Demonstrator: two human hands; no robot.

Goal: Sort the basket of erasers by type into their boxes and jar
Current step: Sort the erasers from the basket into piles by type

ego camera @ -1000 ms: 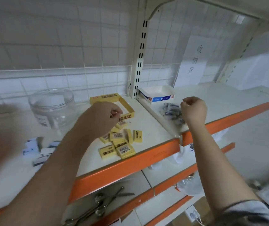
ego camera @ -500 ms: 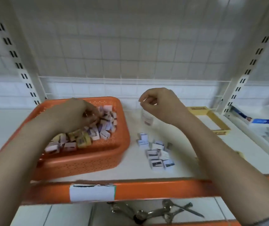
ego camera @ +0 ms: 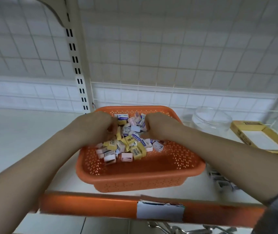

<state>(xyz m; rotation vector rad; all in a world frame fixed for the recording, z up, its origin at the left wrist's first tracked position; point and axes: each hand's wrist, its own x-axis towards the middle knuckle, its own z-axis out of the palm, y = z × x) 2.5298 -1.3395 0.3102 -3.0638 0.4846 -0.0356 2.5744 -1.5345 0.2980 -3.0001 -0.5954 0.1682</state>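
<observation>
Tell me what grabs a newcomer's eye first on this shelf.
The perforated orange plastic basket at the centre of the white shelf, heaped with small yellow and white boxed erasers. Both bare hands, left hand and right hand, dig into that heap. To its right stands a clear plastic jar, with an open yellow cardboard box beyond.

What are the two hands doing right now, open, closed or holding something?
Left hand: fingers curled down into the eraser pile in the orange basket; grasp cannot be told.
Right hand: likewise curled in the pile; cannot be told.

left hand point(ego camera: 95, 127), right hand point(ego camera: 160, 127), fingers curled down
</observation>
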